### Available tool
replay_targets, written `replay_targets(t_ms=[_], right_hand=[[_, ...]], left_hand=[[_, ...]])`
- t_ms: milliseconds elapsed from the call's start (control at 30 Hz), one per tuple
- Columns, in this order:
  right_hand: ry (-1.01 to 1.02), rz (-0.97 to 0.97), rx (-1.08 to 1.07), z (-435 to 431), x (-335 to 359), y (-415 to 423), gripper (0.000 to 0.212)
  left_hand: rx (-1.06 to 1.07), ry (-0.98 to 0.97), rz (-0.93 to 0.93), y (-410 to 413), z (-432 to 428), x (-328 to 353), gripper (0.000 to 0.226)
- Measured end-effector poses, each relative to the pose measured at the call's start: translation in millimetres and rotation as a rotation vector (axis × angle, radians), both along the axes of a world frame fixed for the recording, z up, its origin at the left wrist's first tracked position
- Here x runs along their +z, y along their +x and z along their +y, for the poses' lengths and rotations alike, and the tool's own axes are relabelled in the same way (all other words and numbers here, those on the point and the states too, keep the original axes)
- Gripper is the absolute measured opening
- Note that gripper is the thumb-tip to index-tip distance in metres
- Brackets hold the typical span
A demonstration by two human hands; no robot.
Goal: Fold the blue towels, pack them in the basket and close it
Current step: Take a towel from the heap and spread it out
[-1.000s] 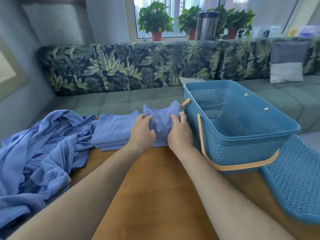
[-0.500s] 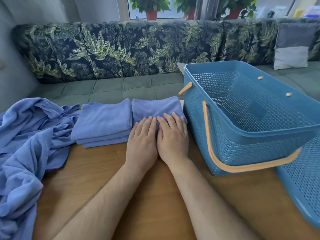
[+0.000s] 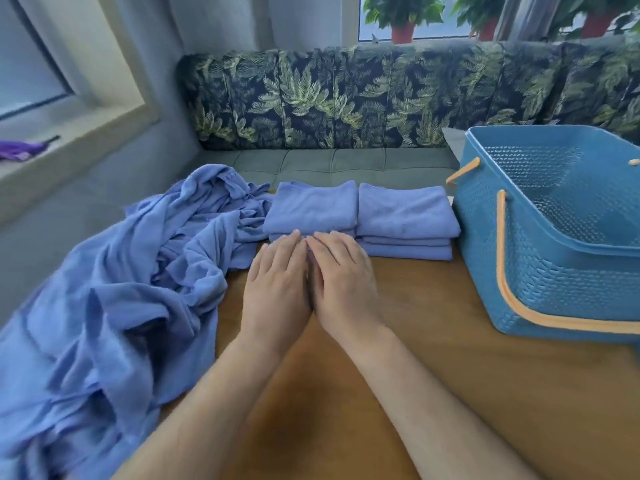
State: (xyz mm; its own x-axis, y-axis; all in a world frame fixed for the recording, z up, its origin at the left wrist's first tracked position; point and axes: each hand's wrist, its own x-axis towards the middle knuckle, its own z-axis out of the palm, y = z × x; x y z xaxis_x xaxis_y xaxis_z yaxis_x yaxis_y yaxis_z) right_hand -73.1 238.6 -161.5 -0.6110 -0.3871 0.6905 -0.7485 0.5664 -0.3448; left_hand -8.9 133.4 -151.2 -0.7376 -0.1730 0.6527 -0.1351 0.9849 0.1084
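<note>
- The left hand [image 3: 277,282] and right hand [image 3: 343,282] lie side by side over the wooden table [image 3: 433,375], inner edges touching; fingers straight and together, gripping nothing; both are slightly blurred
- Their fingertips reach the near edge of the left folded stack [image 3: 311,209]; whether they press it I cannot tell
- 2 stacks of folded blue towels sit at the table's far edge, touching each other; the right folded stack [image 3: 405,220] shows 3 layers and lies just beside the basket
- The unfolded towel heap [image 3: 121,289] sprawls over the table's left side, touching the left folded stack
- The blue perforated basket [image 3: 554,265] stands on the right, open-topped, its orange handle [image 3: 502,271] hanging down the near wall
- Behind: a leaf-print sofa back [image 3: 346,98]; potted plants [image 3: 401,15] on the sill
</note>
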Motion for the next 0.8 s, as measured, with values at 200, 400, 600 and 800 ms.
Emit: replay_targets(t_ms=[200, 400, 600, 800], right_hand=[[0.0, -0.152, 0.26, -61.2, 25.3, 71.8, 0.036], [0.15, -0.293, 0.41, -103.9, 45.0, 119.8, 0.046], [0.01, -0.734, 0.292, -107.0, 56.1, 133.3, 0.033], [-0.615, -1.434, 0.323, -77.2, 80.8, 109.8, 0.014]], left_hand=[[0.237, -0.168, -0.109, 93.4, -49.2, 30.5, 0.043], [0.428, -0.185, -0.212, 141.3, -99.0, 56.3, 0.015], [0.301, 0.045, -0.277, 153.5, -101.7, 82.2, 0.019], [-0.041, 0.419, -0.165, 143.0, -54.7, 79.7, 0.007]])
